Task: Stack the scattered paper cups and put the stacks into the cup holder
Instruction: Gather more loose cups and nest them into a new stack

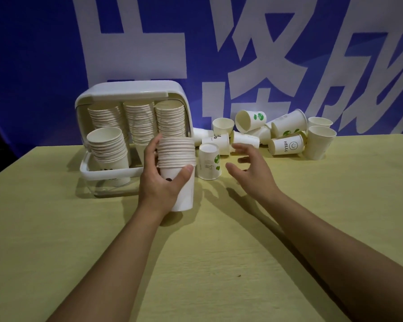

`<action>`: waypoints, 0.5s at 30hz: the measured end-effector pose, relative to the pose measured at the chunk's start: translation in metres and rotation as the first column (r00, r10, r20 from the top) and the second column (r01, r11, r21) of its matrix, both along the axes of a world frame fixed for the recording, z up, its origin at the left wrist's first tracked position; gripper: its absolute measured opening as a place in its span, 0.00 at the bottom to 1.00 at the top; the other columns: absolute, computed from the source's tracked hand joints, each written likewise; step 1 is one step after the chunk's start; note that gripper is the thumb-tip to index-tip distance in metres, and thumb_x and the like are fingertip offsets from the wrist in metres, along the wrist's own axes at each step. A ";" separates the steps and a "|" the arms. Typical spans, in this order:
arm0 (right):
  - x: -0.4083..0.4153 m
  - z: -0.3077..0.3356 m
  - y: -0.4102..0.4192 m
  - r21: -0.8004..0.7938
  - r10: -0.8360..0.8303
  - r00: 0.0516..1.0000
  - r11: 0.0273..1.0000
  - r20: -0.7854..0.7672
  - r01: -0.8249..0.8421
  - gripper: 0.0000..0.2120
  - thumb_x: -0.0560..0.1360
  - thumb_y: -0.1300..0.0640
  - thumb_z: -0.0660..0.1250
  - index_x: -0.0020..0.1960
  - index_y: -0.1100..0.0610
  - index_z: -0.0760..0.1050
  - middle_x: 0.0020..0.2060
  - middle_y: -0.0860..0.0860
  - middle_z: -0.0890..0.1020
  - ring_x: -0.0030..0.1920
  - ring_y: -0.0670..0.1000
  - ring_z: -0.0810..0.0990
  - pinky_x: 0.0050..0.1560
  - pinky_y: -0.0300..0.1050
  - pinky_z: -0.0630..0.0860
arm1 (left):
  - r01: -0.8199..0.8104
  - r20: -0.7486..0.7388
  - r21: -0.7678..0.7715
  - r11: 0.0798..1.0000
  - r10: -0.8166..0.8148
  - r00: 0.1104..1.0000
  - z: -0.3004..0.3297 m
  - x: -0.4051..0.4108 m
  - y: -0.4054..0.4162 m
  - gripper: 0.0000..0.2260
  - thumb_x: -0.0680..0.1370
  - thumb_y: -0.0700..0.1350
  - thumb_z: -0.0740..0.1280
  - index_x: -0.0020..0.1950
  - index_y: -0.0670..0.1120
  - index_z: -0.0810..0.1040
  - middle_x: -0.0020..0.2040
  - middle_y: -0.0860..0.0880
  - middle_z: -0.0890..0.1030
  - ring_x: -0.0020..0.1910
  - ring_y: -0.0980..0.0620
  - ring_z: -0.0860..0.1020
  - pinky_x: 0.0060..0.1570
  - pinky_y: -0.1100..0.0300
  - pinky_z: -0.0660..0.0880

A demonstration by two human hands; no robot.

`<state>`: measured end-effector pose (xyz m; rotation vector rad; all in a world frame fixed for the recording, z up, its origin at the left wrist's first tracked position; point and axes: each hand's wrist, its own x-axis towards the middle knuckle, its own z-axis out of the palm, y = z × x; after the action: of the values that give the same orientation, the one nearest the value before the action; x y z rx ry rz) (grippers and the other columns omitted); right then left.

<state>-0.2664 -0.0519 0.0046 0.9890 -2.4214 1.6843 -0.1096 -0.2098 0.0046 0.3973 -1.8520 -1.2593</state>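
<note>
My left hand [159, 180] grips a tall stack of white paper cups [179, 159], standing upright on the yellow table just in front of the white cup holder [130, 91]. The holder's lid is up and three stacks stand at its back, with another stack [108, 147] leaning in its front left. My right hand [249, 168] hovers empty with fingers spread, just right of an upside-down single cup [208, 162]. Several loose cups [286, 145] lie scattered behind it along the wall, some upright, some on their sides.
A blue banner with large white characters [242, 54] forms the wall right behind the holder and the cups. The yellow table [219, 263] stretches bare toward me, and its left edge [12, 166] runs close beside the holder.
</note>
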 end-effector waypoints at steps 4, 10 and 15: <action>-0.016 0.008 -0.033 0.157 0.035 0.997 0.987 -0.066 -0.024 0.27 0.75 0.53 0.74 0.71 0.43 0.70 0.72 0.46 0.71 0.67 0.50 0.72 0.66 0.53 0.72 | 0.041 0.023 0.009 0.999 -0.042 0.999 -0.002 0.001 -0.001 0.40 0.66 0.63 0.72 0.75 0.65 0.59 0.68 0.54 0.74 0.60 0.59 0.77 0.54 0.60 0.76; -0.027 -0.002 -0.047 0.205 0.052 0.985 0.979 -0.163 -0.018 0.08 0.75 0.52 0.74 0.50 0.49 0.75 0.64 0.46 0.76 0.61 0.46 0.72 0.67 0.50 0.73 | 0.082 0.049 -0.028 0.996 -0.081 0.995 -0.003 0.003 0.001 0.39 0.66 0.63 0.73 0.74 0.69 0.59 0.70 0.53 0.73 0.62 0.53 0.77 0.59 0.52 0.79; -0.017 -0.003 -0.013 -0.057 -0.031 1.000 0.998 0.004 0.031 0.10 0.76 0.52 0.71 0.44 0.54 0.72 0.54 0.42 0.79 0.57 0.48 0.78 0.59 0.58 0.79 | 0.221 0.065 0.015 0.975 -0.222 0.973 0.000 0.004 0.010 0.38 0.65 0.62 0.74 0.72 0.72 0.60 0.67 0.58 0.74 0.61 0.57 0.77 0.57 0.54 0.79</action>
<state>-0.2830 -0.0645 0.0020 0.9377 -2.3631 1.7357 -0.1052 -0.1999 0.0050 0.2434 -1.9914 -1.4176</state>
